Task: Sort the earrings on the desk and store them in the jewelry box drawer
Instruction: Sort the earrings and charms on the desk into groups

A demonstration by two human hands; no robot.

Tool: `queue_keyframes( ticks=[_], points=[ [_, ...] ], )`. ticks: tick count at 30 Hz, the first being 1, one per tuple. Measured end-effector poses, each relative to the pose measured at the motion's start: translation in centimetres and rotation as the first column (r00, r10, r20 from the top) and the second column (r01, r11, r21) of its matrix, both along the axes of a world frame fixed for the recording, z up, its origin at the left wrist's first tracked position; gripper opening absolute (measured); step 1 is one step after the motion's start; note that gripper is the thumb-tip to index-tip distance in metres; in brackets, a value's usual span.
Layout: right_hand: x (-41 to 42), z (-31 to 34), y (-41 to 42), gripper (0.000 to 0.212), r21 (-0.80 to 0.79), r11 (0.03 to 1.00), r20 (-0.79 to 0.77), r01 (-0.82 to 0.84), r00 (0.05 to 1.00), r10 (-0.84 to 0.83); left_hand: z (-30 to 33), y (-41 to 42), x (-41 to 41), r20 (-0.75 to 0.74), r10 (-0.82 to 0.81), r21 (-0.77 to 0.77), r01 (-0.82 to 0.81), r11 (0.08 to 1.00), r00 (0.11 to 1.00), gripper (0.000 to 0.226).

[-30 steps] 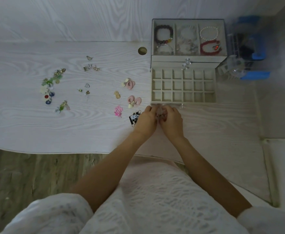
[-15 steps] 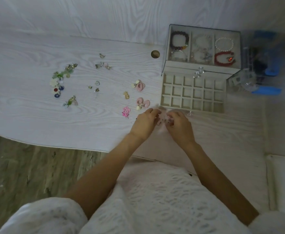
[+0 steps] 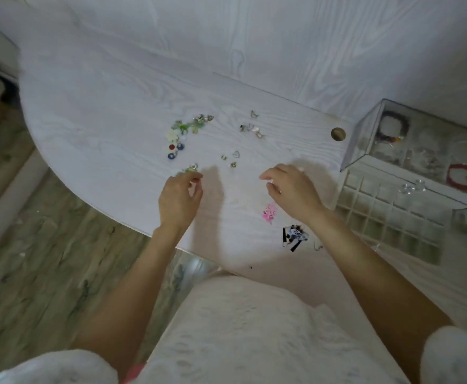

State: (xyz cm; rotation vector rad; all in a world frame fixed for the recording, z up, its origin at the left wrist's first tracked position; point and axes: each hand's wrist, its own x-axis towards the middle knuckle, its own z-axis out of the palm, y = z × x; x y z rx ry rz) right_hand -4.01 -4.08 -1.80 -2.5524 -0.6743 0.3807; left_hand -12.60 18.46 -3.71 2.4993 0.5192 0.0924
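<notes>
The left hand (image 3: 181, 196) hangs over the near left part of the surface (image 3: 110, 112), fingers curled loosely, tips just beside a small green earring (image 3: 191, 168) lying just far of them; whether it already pinches it I cannot tell. The right hand (image 3: 293, 189) hovers half open and looks empty. Most loose earrings (image 3: 183, 134) lie far and left of both hands, so the left is nearer. The drawer (image 3: 393, 220) stands open at the right, compartments apparently empty.
</notes>
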Motion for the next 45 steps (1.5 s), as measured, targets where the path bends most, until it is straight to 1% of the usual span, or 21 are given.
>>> queue_keyframes(
  ticks=[4, 6, 9, 11, 13, 15, 19, 21, 23, 26, 30, 34, 37, 39, 41, 43, 45],
  points=[
    [3.6, -1.9, 5.3, 0.035, -0.052, 0.996, -0.076, -0.079, 0.994, 0.075, -2.4, 3.5, 0.9, -0.139, 0.107, -0.073, -0.118, 0.990, 0.984, 0.040],
    [3.8, -2.8, 6.9, 0.041, -0.077, 0.993, -0.151, -0.092, 0.985, 0.079, -3.2, 3.7, 1.4, -0.163, 0.106, -0.112, -0.125, 0.986, 0.981, 0.044],
    [3.7, -4.0, 8.8, 0.036, -0.079, 0.992, -0.174, -0.096, 0.981, 0.081, -4.0, 3.5, 2.3, -0.142, 0.095, -0.141, -0.115, 0.983, 0.985, 0.040],
    [4.0, -4.0, 9.5, 0.030, -0.068, 0.993, -0.172, -0.100, 0.981, 0.087, -4.4, 3.5, 3.0, -0.137, 0.071, -0.114, -0.087, 0.990, 0.988, 0.034],
    [4.9, -3.6, 10.2, 0.024, -0.109, 0.986, -0.125, -0.125, 0.986, 0.112, -4.7, 3.7, 3.5, -0.121, 0.072, -0.093, -0.084, 0.992, 0.990, 0.027],
    [6.3, -2.9, 11.1, 0.021, -0.124, 0.981, -0.058, -0.146, 0.988, 0.140, -4.9, 4.1, 3.7, -0.086, 0.101, -0.107, -0.110, 0.988, 0.991, 0.021],
    [9.6, -1.6, 14.6, 0.021, -0.079, 0.977, 0.032, -0.196, 0.979, 0.199, -4.9, 5.0, 3.7, -0.035, 0.157, -0.168, -0.160, 0.973, 0.987, 0.013],
    [11.2, -1.6, 16.8, 0.026, -0.089, 0.966, 0.050, -0.244, 0.967, 0.249, -4.9, 5.3, 3.6, -0.011, 0.152, -0.181, -0.152, 0.972, 0.988, 0.013],
    [12.2, -2.0, 18.7, 0.029, -0.112, 0.948, 0.049, -0.296, 0.952, 0.303, -4.7, 5.5, 3.4, 0.011, 0.119, -0.166, -0.116, 0.979, 0.993, 0.018],
    [12.6, -3.0, 20.6, 0.023, -0.155, 0.937, 0.004, -0.314, 0.948, 0.319, -4.6, 5.7, 2.9, 0.029, 0.077, -0.095, -0.074, 0.993, 0.997, 0.024],
    [11.7, -4.0, 19.9, 0.023, -0.173, 0.951, 0.022, -0.257, 0.964, 0.265, -4.5, 5.8, 2.1, -0.059, 0.074, 0.024, -0.073, 0.997, 0.996, 0.018],
    [10.0, -4.5, 17.0, 0.023, -0.124, 0.960, -0.001, -0.250, 0.968, 0.252, -4.1, 5.6, 2.5, -0.085, 0.095, -0.023, -0.097, 0.995, 0.992, 0.021],
    [8.7, -4.5, 15.2, 0.026, -0.155, 0.947, 0.018, -0.282, 0.957, 0.289, -3.7, 5.5, 3.2, -0.067, 0.115, -0.024, -0.116, 0.993, 0.991, 0.023],
    [8.0, -4.5, 14.2, 0.030, -0.182, 0.935, 0.036, -0.304, 0.948, 0.315, -3.6, 5.7, 3.5, -0.065, 0.070, 0.001, -0.071, 0.998, 0.995, 0.024],
    [7.6, -4.5, 13.8, 0.032, -0.175, 0.934, 0.054, -0.311, 0.944, 0.324, -3.5, 6.0, 3.9, -0.081, 0.019, 0.034, -0.017, 0.999, 0.996, 0.022],
    [7.4, -4.4, 13.9, 0.029, -0.176, 0.934, 0.070, -0.311, 0.942, 0.327, -3.4, 6.1, 4.0, -0.094, -0.012, 0.052, 0.017, 0.999, 0.996, 0.018],
    [7.4, -4.3, 14.3, 0.022, -0.218, 0.924, 0.111, -0.315, 0.932, 0.344, -3.4, 6.1, 4.0, -0.102, -0.028, 0.067, 0.035, 0.997, 0.994, 0.016]
  ],
)
